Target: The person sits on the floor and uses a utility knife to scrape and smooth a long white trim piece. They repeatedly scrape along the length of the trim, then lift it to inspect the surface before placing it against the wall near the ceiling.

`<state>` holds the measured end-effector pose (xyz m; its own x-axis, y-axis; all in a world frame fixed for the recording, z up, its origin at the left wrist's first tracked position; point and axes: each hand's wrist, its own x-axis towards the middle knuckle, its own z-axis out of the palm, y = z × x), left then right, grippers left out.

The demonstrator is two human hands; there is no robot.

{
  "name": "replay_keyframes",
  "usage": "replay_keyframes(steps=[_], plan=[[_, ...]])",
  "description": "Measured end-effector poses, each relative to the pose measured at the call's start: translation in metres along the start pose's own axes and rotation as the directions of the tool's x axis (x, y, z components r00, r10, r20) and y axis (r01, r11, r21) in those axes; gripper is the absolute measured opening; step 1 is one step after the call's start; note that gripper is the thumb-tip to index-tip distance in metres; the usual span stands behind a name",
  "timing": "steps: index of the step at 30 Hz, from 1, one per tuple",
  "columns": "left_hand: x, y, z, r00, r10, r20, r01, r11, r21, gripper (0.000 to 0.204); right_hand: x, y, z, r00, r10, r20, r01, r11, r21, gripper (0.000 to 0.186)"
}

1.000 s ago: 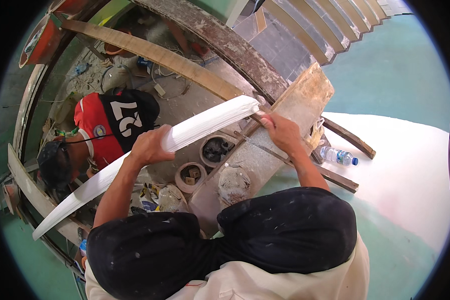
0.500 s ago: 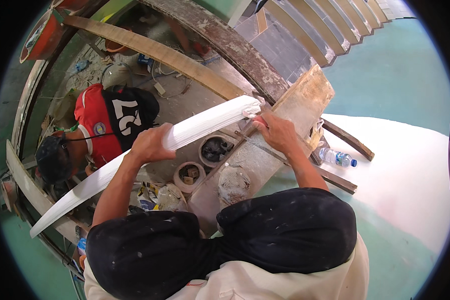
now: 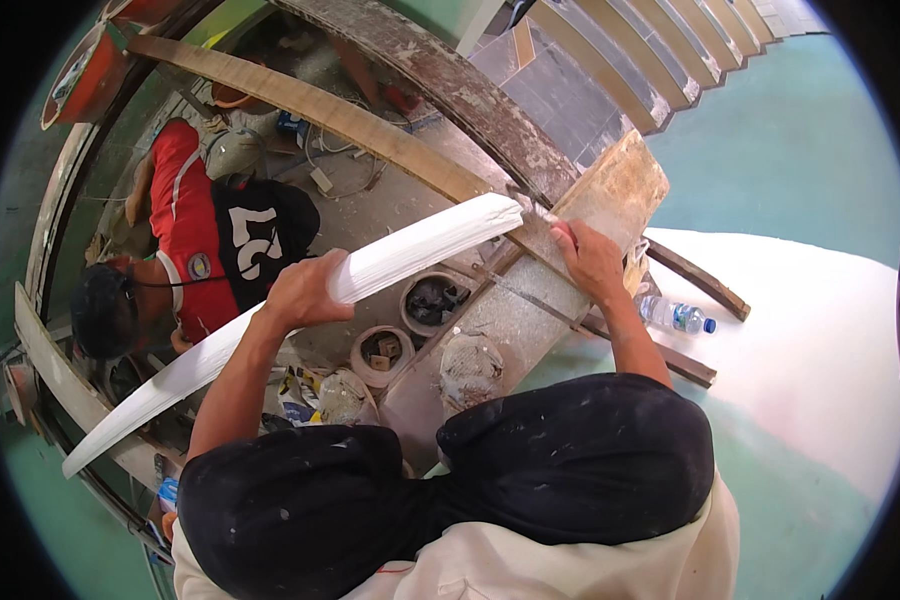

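Observation:
A long white ribbed moulding strip slants across the head view, from the lower left up to the middle. My left hand is closed around its middle, fingers underneath. Just right of the strip's upper end, my right hand is closed on a small scraper-like tool. Its pale, plaster-smeared tip points at that end, with a small gap between them. Most of the tool's handle is hidden in my fingers.
Below me lies a dusty plank with a plaster-crusted bag. Two round containers stand beside it. A co-worker in red and black bends at the left. A water bottle lies at the right; stairs rise behind.
My right hand has drawn the tool away from the strip's end, to the right. The strip and my left hand have barely moved. The co-worker's body and arm have shifted.

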<state>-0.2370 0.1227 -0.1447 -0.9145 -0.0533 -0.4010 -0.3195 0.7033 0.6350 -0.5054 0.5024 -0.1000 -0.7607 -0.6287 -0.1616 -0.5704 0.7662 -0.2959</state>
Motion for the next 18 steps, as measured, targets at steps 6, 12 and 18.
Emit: replay_keyframes(steps=[6, 12, 18], plan=[[-0.001, 0.008, -0.003, 0.999, -0.047, 0.024, 0.047, 0.999, 0.014, 0.071, -0.003, -0.013, 0.008, 0.995, -0.071, 0.074, 0.075, 0.996, -0.045, 0.036], [0.001, 0.004, -0.006, 1.000, -0.010, 0.001, 0.010, 1.000, 0.019, 0.072, -0.002, -0.021, 0.003, 0.984, -0.177, 0.024, 0.175, 0.983, 0.061, 0.036], [0.001, 0.002, 0.001, 1.000, -0.016, 0.006, 0.016, 1.000, 0.012, 0.073, -0.003, 0.000, -0.006, 0.993, 0.023, 0.112, -0.019, 0.999, -0.041, 0.031]])
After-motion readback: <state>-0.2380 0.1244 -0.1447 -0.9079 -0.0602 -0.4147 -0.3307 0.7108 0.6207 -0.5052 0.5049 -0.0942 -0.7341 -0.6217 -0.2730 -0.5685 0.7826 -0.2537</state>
